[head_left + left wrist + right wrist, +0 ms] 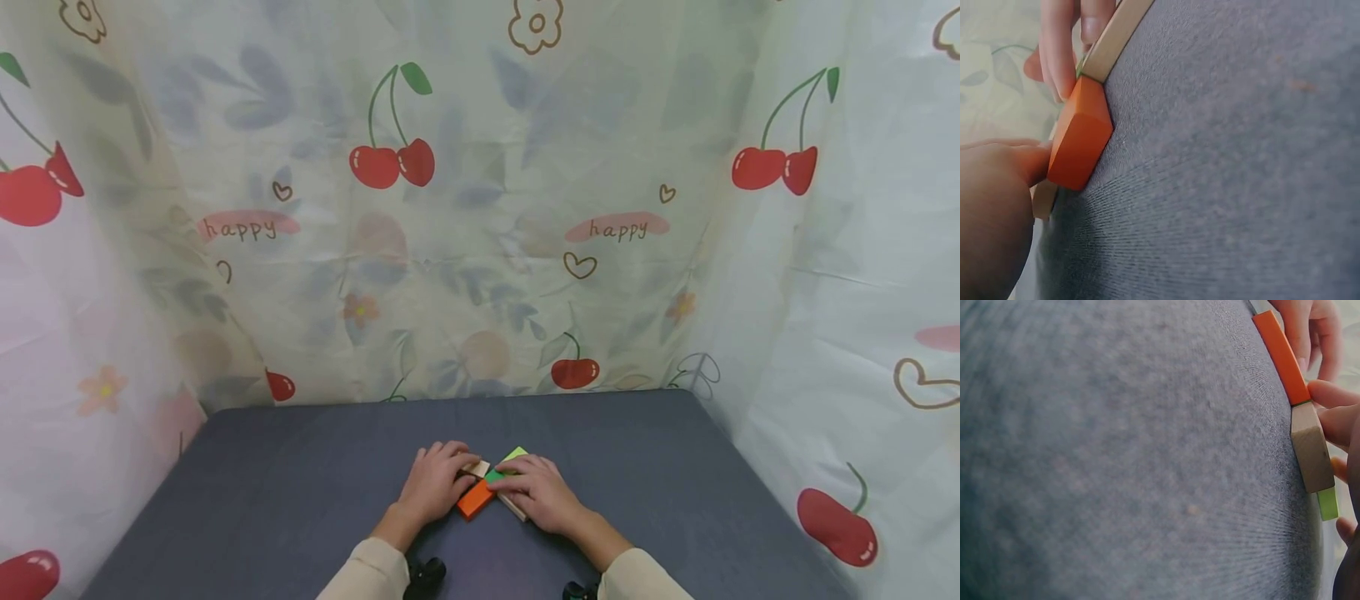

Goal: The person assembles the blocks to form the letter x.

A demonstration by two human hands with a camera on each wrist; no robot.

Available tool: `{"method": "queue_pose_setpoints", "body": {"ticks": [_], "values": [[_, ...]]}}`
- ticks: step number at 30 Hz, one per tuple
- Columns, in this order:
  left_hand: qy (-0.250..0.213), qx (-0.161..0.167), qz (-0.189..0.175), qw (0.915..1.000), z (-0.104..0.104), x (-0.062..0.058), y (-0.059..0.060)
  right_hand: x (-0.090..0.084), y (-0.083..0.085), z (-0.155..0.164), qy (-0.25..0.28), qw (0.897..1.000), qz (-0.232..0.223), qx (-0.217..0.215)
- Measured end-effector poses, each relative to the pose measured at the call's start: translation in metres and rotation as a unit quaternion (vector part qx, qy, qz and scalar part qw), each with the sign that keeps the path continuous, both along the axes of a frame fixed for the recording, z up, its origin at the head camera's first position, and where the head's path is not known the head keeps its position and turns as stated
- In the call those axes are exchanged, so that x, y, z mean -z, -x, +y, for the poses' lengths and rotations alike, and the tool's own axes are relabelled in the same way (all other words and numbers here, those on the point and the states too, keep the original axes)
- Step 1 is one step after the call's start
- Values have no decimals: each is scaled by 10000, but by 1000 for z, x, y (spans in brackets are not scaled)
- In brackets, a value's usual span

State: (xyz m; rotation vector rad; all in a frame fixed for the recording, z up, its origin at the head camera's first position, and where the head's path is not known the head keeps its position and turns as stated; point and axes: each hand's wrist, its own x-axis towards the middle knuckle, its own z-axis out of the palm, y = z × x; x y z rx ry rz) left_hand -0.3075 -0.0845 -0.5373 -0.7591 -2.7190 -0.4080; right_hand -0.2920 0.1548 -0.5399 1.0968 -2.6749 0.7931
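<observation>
Several small blocks lie together in a cross on the dark cloth in the head view. An orange block [476, 500] points toward me; a green block [495, 476] and a lime block [516, 453] run away from it. My left hand [438, 479] pinches the pale wooden block [482, 468] at the upper left, its thumb against the orange block's side [1079, 147]. My right hand [543, 496] lies over the right side, extended fingers touching the green block. Under that hand a second wooden block [1312, 450] partly shows, with the lime block's end [1327, 504] beyond it.
The dark grey cloth-covered table [315, 475] spreads around the blocks. Printed curtains [480, 250] with cherries hang behind it and at both sides. Dark devices [426, 578] sit by the wrists at the near edge.
</observation>
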Motion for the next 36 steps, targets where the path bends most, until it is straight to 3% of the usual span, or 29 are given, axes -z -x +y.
{"method": "queue_pose_setpoints", "body": {"ticks": [5, 13, 29, 36], "values": [[42, -87, 106, 9999, 1, -4, -5, 1, 1, 0, 20, 10000, 80, -18], [167, -56, -72, 9998, 4, -7, -11, 3, 1, 0, 50, 9999, 139, -47], [191, 304, -825, 9959, 1, -5, -10, 6, 4, 1, 81, 9997, 219, -56], [212, 403, -911, 9948, 2, -5, -11, 5, 3, 0, 100, 9998, 188, -45]]}}
